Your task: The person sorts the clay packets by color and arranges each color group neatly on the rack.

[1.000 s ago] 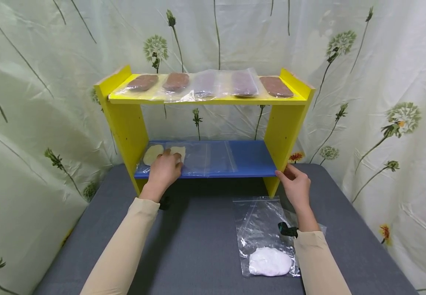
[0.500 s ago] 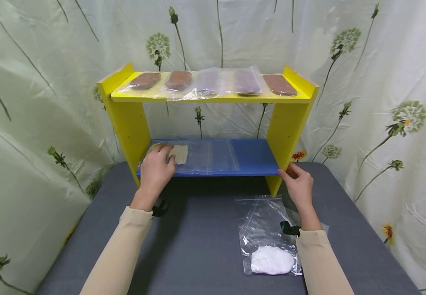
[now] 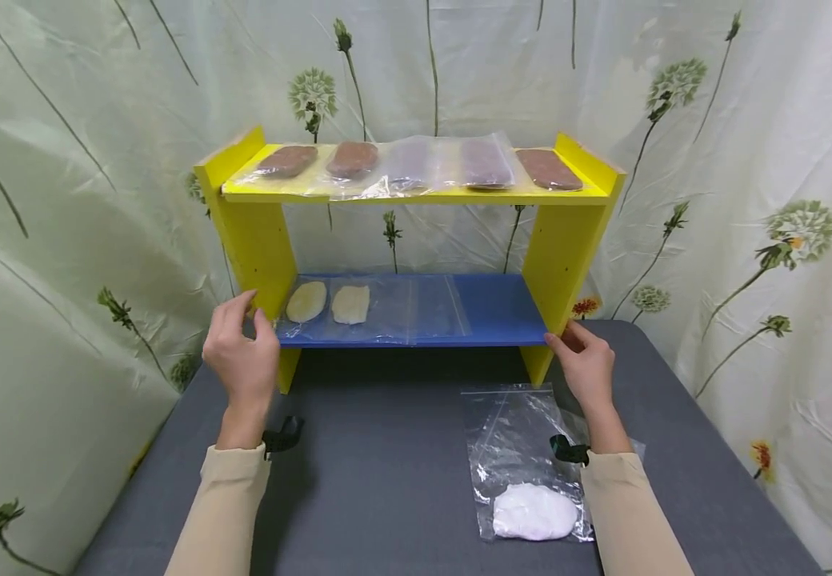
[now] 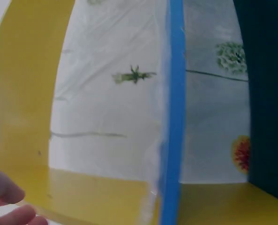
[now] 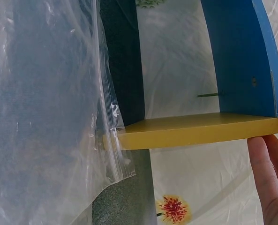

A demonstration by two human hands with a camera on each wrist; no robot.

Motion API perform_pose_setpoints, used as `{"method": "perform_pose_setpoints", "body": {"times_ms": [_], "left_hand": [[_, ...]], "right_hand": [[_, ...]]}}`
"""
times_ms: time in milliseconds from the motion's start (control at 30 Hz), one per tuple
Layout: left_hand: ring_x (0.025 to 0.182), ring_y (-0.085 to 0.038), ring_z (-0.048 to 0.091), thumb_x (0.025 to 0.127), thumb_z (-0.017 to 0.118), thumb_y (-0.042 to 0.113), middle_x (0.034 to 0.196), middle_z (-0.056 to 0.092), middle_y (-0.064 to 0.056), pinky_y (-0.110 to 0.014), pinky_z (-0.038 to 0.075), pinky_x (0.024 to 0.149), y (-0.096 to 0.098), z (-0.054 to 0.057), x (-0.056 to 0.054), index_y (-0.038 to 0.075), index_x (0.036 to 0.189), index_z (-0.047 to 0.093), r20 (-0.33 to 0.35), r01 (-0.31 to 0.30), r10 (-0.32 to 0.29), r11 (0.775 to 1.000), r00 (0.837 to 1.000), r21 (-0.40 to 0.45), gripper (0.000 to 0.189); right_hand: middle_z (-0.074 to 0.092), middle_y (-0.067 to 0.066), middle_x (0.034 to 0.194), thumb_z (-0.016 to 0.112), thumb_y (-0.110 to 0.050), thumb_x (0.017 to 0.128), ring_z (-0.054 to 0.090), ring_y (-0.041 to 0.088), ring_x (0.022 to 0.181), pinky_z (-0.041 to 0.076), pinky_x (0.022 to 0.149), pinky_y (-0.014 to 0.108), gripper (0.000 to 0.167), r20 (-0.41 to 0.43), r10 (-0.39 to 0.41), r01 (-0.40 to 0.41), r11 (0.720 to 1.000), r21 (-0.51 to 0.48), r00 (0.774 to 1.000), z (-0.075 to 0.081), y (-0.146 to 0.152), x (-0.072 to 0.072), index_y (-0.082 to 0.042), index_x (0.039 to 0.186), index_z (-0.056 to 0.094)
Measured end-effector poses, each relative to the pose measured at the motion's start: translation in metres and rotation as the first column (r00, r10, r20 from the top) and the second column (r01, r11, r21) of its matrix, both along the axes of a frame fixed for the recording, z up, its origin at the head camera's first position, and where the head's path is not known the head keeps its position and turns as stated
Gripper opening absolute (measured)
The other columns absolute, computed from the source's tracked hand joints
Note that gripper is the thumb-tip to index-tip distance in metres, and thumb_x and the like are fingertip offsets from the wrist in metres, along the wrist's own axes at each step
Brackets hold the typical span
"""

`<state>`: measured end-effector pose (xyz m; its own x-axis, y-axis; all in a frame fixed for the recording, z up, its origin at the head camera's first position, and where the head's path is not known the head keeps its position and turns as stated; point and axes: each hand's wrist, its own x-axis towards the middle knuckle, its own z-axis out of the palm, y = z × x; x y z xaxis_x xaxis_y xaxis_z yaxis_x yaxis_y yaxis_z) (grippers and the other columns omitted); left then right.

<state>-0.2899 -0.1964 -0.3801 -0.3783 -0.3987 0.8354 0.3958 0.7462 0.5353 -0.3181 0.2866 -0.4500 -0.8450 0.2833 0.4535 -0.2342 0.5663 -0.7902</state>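
Note:
A small yellow and blue shelf unit [image 3: 580, 240] stands on the dark grey table. On its blue lower board [image 3: 498, 308] lie a pale round slab [image 3: 306, 302] and a pale squarish slab [image 3: 350, 305] in clear zip bags. My left hand [image 3: 243, 352] is at the front edge of the left side panel, thumb and fingers apart; in the left wrist view its fingertips [image 4: 12, 191] show at the lower left corner, close to the yellow panel. My right hand [image 3: 586, 368] grips the right side panel, thumb at its front edge and fingers along the outer face.
On the yellow top board lie several bagged slabs, reddish brown ones [image 3: 549, 170] and purplish ones [image 3: 486, 162]. A clear zip bag [image 3: 506, 436] holding a white slab [image 3: 534, 512] lies on the table [image 3: 373, 480] beside the right forearm. A flower-print curtain [image 3: 733, 160] hangs behind.
My left hand has left the pale slabs on the blue board and moved left to the left side panel, uncovering both slabs. The right hand keeps its grip on the right panel.

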Motion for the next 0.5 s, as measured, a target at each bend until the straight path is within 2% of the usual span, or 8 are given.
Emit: {"method": "perform_pose_setpoints", "body": {"times_ms": [100,200,267,367,500], "left_hand": [[0.098,-0.035,0.064,0.092,0.068,0.001,0.109,0.068,-0.02,-0.05,0.052,0.084,-0.008,-0.009,-0.003,0.003,0.121,0.072,0.016,-0.015,0.013,0.997,1.0,0.075,0.029],[0.101,-0.034,0.064,0.092,0.07,0.006,0.113,0.068,-0.019,-0.05,0.053,0.086,-0.013,-0.02,-0.007,0.007,0.127,0.07,0.098,0.021,-0.038,0.987,0.994,0.16,0.035],[0.101,-0.032,0.066,0.093,0.071,0.01,0.115,0.069,-0.017,-0.049,0.054,0.087,-0.015,-0.029,-0.01,0.008,0.13,0.069,0.166,0.058,-0.095,0.976,0.981,0.212,0.037],[0.106,-0.027,0.068,0.095,0.071,0.018,0.119,0.07,-0.013,-0.047,0.055,0.089,-0.018,-0.041,-0.017,0.011,0.133,0.067,0.252,0.096,-0.173,0.952,0.952,0.291,0.038],[0.103,-0.023,0.069,0.097,0.068,0.028,0.117,0.072,-0.01,-0.039,0.057,0.088,-0.019,-0.055,-0.025,0.012,0.129,0.069,0.328,0.072,-0.19,0.938,0.925,0.34,0.036]], "right_hand": [[0.075,0.004,0.108,0.074,-0.041,0.092,0.065,0.005,0.091,0.051,0.074,0.015,0.045,-0.005,-0.001,0.001,1.0,0.0,1.0,0.001,0.0,0.0,-0.022,0.132,0.07],[0.075,0.004,0.108,0.074,-0.041,0.092,0.065,0.005,0.091,0.051,0.074,0.014,0.045,-0.004,0.003,-0.003,1.0,-0.006,1.0,0.001,-0.001,0.001,-0.022,0.133,0.069],[0.074,0.004,0.109,0.074,-0.041,0.092,0.065,0.005,0.091,0.051,0.074,0.014,0.046,-0.001,0.005,-0.005,1.0,-0.009,1.0,0.001,-0.001,0.001,-0.022,0.133,0.069],[0.074,0.004,0.111,0.073,-0.041,0.092,0.065,0.005,0.092,0.051,0.075,0.014,0.047,0.004,0.012,-0.012,1.0,-0.013,1.0,0.002,-0.001,0.001,-0.022,0.134,0.068],[0.074,0.005,0.112,0.072,-0.042,0.093,0.065,0.004,0.092,0.051,0.074,0.014,0.048,0.006,0.016,-0.016,1.0,-0.011,1.0,0.001,0.0,0.001,-0.021,0.135,0.067]]}}
